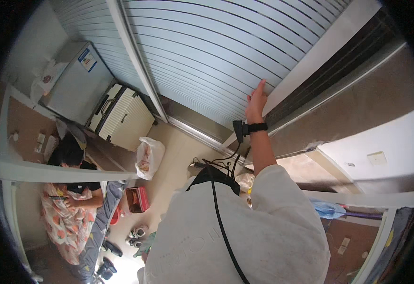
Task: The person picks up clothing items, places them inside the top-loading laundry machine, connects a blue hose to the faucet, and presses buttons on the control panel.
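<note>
A tall panel of pale bluish frosted glass with thin dark stripes across it (207,57) stands upright on the far side, its smooth white right-hand frame (318,54) running full height; the stripes crowd closer toward the panel's foot.

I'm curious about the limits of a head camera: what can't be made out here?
All in the head view:
Left hand: unseen; whether the white shirt or the picture's edge hides it is unclear.
Right hand: the hand itself hides some fingers, so contact with the striped door is unclear.
White bag: its cloudy plastic blurs the contents.
Dark item by the other person's hand: too small to identify.
</note>
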`<action>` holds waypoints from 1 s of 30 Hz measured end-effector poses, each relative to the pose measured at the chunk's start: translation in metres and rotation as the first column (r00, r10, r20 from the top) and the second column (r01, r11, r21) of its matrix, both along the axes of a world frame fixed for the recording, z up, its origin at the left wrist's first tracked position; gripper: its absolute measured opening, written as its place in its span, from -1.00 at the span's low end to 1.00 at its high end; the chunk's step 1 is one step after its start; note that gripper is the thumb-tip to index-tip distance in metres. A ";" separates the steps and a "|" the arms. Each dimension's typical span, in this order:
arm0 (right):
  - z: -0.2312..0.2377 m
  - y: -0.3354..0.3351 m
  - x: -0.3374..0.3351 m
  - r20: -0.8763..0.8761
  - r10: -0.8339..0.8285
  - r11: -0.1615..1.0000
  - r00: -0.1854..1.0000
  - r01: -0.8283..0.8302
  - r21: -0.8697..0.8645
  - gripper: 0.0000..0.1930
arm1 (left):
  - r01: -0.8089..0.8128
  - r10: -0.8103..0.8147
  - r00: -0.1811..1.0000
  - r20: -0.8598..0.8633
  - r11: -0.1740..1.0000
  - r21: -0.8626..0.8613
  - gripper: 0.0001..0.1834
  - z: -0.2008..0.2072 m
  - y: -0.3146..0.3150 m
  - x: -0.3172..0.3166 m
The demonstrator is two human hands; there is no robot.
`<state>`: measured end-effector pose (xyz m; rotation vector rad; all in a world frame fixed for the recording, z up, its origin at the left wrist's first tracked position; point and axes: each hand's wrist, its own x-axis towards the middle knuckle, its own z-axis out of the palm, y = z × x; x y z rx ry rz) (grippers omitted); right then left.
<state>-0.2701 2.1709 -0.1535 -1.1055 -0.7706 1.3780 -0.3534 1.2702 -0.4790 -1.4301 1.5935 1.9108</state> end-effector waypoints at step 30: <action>-0.018 0.015 0.164 0.228 -0.227 0.974 0.947 0.216 0.075 -0.42 | 0.292 -0.293 0.955 0.035 0.956 0.027 -0.51 -0.009 0.057 -0.127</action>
